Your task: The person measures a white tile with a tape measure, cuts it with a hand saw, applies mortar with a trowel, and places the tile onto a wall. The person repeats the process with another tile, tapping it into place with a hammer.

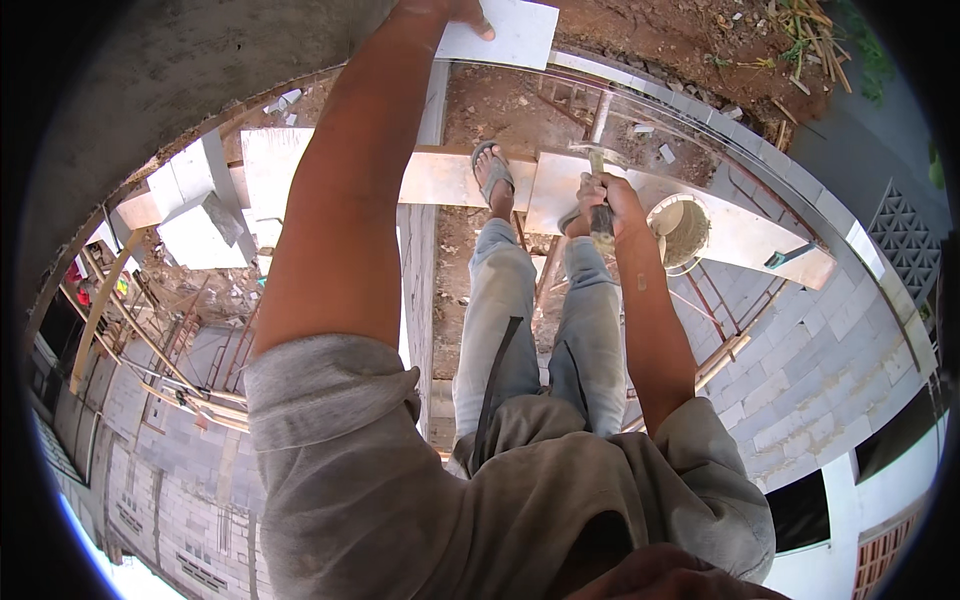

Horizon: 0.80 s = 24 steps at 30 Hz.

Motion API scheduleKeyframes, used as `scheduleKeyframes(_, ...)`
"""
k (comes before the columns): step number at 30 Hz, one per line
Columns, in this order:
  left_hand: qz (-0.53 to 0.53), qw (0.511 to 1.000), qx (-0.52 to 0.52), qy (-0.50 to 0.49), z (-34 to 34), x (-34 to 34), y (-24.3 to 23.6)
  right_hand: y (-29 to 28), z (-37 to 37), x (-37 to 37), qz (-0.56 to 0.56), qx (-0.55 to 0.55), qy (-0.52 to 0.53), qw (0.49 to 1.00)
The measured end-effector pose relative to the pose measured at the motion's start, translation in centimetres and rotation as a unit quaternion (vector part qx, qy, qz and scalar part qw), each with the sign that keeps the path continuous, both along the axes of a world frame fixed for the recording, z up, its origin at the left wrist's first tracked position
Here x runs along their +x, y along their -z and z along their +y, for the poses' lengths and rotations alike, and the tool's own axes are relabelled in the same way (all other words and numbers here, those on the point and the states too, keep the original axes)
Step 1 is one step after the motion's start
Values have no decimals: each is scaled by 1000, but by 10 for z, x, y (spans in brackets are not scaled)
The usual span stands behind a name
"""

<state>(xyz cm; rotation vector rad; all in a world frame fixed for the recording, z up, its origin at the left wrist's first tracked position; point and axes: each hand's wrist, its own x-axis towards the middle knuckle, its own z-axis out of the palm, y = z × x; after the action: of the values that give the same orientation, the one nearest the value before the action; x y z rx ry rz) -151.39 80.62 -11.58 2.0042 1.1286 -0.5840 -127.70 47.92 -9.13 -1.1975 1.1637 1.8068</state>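
Observation:
My left arm reaches to the far edge, where my left hand [466, 14] rests on a pale, light-grey block [510, 36]; its thumb shows spread on the face and the other fingers are mostly out of view. Closer in, my right hand [614, 198] is wrapped round the handle of a hammer [602, 222]. The hammer's metal head is up above the hand, over the planks. Just right of that hand, a round bucket [704, 234] holds grey mortar. My sandalled feet stand on a wooden plank [434, 178].
Several white blocks [205, 232] sit on the planks at left. A dark teal tool [788, 256] lies on the right plank [740, 215]. Below the planks are metal scaffold bars [700, 300] and rubble-strewn soil. A grey wall [200, 60] rises at upper left.

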Motion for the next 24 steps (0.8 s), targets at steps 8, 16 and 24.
scheduleKeyframes(8,-225,974,-24,-29,-4,-28,14,-133,-55,20,-546,386,-646,369)
scheduleKeyframes(16,-21,995,-35,-90,-7,-20,18,-102,191,60,-565,416,-699,143)
scheduleKeyframes(24,-80,994,-14,-77,-10,-24,21,-37,224,45,-509,415,-750,74)
